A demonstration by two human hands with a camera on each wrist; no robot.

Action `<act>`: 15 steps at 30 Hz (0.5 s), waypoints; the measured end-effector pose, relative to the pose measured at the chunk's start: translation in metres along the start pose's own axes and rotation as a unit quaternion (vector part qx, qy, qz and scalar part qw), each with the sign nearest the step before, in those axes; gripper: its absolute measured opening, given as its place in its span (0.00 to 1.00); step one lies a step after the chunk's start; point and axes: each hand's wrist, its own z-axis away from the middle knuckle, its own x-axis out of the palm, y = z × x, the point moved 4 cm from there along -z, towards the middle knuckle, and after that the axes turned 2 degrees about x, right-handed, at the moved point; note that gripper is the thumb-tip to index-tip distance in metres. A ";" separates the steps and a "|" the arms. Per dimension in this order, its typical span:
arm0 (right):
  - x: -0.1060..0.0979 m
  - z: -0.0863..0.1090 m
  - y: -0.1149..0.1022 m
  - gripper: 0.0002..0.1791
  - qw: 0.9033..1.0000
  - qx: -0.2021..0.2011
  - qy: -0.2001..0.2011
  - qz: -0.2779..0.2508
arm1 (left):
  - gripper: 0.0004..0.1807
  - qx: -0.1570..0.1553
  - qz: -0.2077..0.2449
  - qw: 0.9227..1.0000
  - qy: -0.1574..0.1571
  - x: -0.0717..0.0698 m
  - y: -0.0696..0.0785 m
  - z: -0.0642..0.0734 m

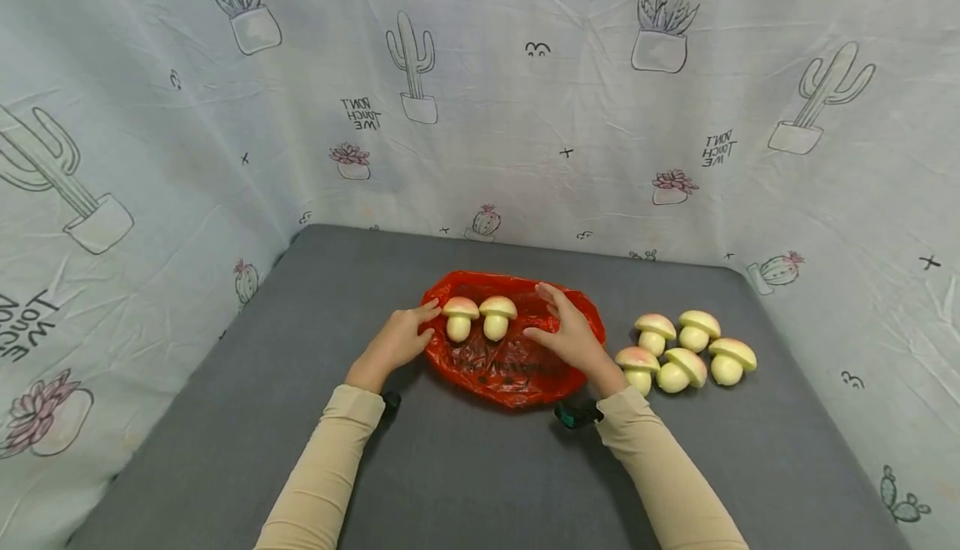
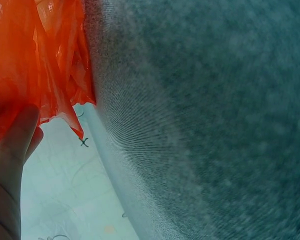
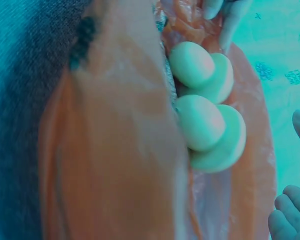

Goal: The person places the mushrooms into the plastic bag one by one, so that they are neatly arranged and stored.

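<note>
A red plastic bag [image 1: 502,383] lies spread with its mouth up, and two toy mushrooms [image 1: 459,321] with pinkish-yellow caps sit side by side in it. At the bag's left rim, my left hand [image 1: 397,337] touches the plastic with fingers and thumb spread apart. In the left wrist view its thumb [image 2: 17,142] lies against the red film. Over the right part of the bag is my right hand [image 1: 572,335], its thumb and fingers apart and nothing between them. The right wrist view shows the two mushrooms [image 3: 200,122] beyond the near bag wall.
Several more toy mushrooms [image 1: 693,329] stand and lean in a group on the grey table [image 1: 465,475], to the right of the bag. A white cloth [image 1: 495,117] printed with cacti hangs behind the table and along its sides.
</note>
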 end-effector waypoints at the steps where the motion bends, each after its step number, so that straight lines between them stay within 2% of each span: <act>1: -0.003 0.001 -0.001 0.43 1.000 0.000 0.000 -0.002 | 0.24 -0.001 0.001 1.000 0.000 0.000 0.000 0.000; 15: -0.044 0.029 -0.005 0.44 0.999 -0.025 0.037 0.022 | 0.24 0.000 0.009 1.000 0.000 -0.001 0.002 0.001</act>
